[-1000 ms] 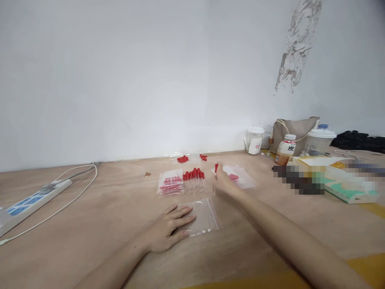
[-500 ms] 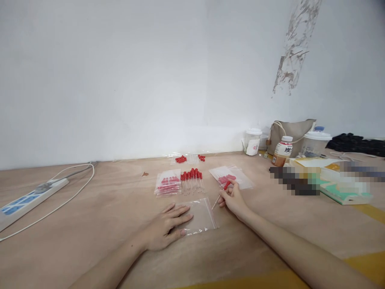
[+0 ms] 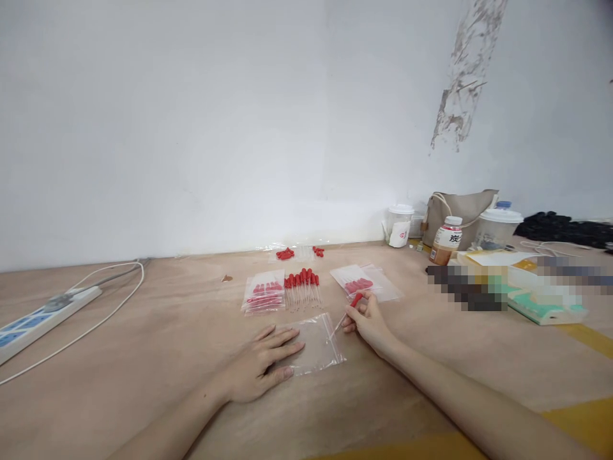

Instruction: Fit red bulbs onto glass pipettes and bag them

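Note:
My left hand [image 3: 268, 361] lies flat with spread fingers on the left part of a clear zip bag [image 3: 313, 348]. Between the closed fingers of my right hand [image 3: 368, 322] is what looks like a dropper [image 3: 355, 300] with a red bulb and a thin pale stem. Its tip points down-left and reaches the bag's right, zip end; whether it is inside or above the film I cannot tell. Behind the bag lies a row of similar droppers [image 3: 302, 287], bulbs pointing away. Stacked filled bags [image 3: 263, 294] are to their left, and more filled bags [image 3: 357, 281] lie beyond my right hand.
Loose red bulbs [image 3: 285, 254] lie in clear plastic by the wall. On the left is a power strip [image 3: 45, 319] with a white cable. At right stand a lidded cup [image 3: 399, 225], a bottle [image 3: 446, 239], a grey bag [image 3: 462, 207] and a green-and-white box [image 3: 546, 310].
My right hand has brought the dropper slightly left, so its tip now overlaps the zip end of the bag. My left hand stays on the bag. The whole view has shifted a little.

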Demonstrator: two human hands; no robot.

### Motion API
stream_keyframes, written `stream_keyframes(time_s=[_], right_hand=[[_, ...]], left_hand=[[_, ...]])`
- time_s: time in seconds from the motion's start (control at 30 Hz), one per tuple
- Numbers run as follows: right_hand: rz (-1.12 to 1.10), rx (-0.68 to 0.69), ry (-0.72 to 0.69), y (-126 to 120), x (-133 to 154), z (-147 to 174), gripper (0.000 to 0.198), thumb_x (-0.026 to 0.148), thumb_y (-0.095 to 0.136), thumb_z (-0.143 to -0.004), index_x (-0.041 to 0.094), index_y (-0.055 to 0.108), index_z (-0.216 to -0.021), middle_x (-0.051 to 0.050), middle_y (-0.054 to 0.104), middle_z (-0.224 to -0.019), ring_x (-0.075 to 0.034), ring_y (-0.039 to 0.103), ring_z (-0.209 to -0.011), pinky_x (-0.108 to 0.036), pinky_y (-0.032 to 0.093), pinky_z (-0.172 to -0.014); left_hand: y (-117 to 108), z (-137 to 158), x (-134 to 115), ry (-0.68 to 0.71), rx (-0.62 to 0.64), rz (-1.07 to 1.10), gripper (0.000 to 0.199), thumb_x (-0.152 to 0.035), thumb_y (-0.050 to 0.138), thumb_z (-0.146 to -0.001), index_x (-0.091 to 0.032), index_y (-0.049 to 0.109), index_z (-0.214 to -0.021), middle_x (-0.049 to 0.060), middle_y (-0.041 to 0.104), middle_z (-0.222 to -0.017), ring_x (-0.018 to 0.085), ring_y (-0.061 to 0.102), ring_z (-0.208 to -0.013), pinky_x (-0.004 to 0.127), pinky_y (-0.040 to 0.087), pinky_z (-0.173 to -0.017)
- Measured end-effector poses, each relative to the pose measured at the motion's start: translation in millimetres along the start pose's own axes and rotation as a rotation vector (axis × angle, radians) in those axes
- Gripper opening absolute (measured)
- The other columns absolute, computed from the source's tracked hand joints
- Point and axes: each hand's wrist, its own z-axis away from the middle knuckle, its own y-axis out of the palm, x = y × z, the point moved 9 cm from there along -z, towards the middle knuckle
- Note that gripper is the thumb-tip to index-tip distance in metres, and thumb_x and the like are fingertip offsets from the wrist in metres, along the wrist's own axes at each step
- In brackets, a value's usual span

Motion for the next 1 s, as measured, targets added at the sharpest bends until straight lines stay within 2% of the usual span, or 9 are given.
stream_keyframes(time_s=[0.13,0.23,0.33,0.4,0.5,0.67,0.8,0.9,1.0], right_hand=[[-0.055,0.065,0.114,4,-3,8,0.038,0.024,0.059,-0.068,0.023,0.025,-0.087,0.007,0.054,-0.059,-0.011,0.059,-0.05,-0.025,0.051,-0.053],[-0.028,0.209,0.206,6,-5,12,0.036,0.026,0.063,-0.067,0.022,0.03,-0.08,0.004,0.058,-0.06,-0.011,0.061,-0.056,-0.026,0.051,-0.059],[0.137,0.402,0.222,5,-3,13,0.037,0.034,0.067,-0.063,0.02,0.035,-0.077,0.003,0.059,-0.059,-0.01,0.059,-0.052,-0.023,0.047,-0.051],[0.27,0.473,0.181,2,-2,10,0.039,0.039,0.068,-0.06,0.019,0.038,-0.074,0.006,0.056,-0.054,-0.008,0.053,-0.045,-0.019,0.041,-0.042],[0.384,0.5,0.126,2,-2,7,0.04,0.042,0.069,-0.055,0.017,0.043,-0.071,0.008,0.05,-0.051,-0.005,0.043,-0.039,-0.016,0.031,-0.037],[0.477,0.445,-0.047,12,4,7,0.037,0.041,0.071,-0.053,0.015,0.048,-0.066,0.006,0.048,-0.055,-0.006,0.041,-0.049,-0.018,0.03,-0.045],[0.541,0.416,-0.127,20,8,12,0.033,0.042,0.068,-0.057,0.016,0.049,-0.064,0.006,0.043,-0.051,-0.006,0.037,-0.048,-0.018,0.027,-0.044],[0.564,0.409,-0.149,22,13,14,0.031,0.04,0.068,-0.057,0.015,0.051,-0.064,0.006,0.043,-0.051,-0.006,0.037,-0.048,-0.018,0.027,-0.044],[0.522,0.515,-0.104,27,12,20,0.029,0.039,0.066,-0.06,0.015,0.055,-0.071,0.004,0.048,-0.055,-0.008,0.042,-0.051,-0.019,0.032,-0.047]], left_hand=[[-3,-2,-2,0.0,-0.03,0.014,0.048,-0.042,0.033,-0.088,-0.032,0.02,-0.133,-0.001,0.025,-0.138,0.019,0.021,-0.127,0.044,0.012,-0.104],[-3,-3,-3,0.0,-0.039,0.021,0.05,-0.042,0.033,-0.088,-0.03,0.018,-0.134,-0.001,0.027,-0.138,0.019,0.022,-0.127,0.044,0.012,-0.105],[-4,-3,-3,0.001,-0.049,0.029,0.05,-0.042,0.033,-0.088,-0.03,0.018,-0.133,-0.001,0.027,-0.138,0.019,0.023,-0.126,0.043,0.012,-0.105],[-4,-3,-3,0.007,-0.057,0.036,0.049,-0.042,0.034,-0.087,-0.031,0.019,-0.133,0.0,0.027,-0.138,0.019,0.023,-0.126,0.043,0.012,-0.105],[-5,-3,-3,0.013,-0.062,0.038,0.049,-0.043,0.034,-0.087,-0.031,0.019,-0.133,0.0,0.027,-0.138,0.02,0.023,-0.126,0.044,0.012,-0.105],[-3,-4,-2,0.002,-0.042,0.026,0.049,-0.043,0.033,-0.088,-0.031,0.018,-0.133,0.0,0.027,-0.138,0.019,0.022,-0.126,0.044,0.012,-0.105],[-2,-5,-1,0.005,-0.051,0.027,0.048,-0.042,0.032,-0.088,-0.031,0.02,-0.133,-0.001,0.027,-0.138,0.019,0.022,-0.127,0.044,0.012,-0.105],[0,-5,1,0.006,-0.047,0.021,0.047,-0.042,0.032,-0.088,-0.032,0.021,-0.132,-0.001,0.027,-0.138,0.019,0.022,-0.127,0.044,0.012,-0.104],[1,-5,2,0.0,-0.033,0.017,0.046,-0.042,0.031,-0.088,-0.033,0.022,-0.132,-0.001,0.025,-0.138,0.019,0.021,-0.127,0.045,0.011,-0.104]])
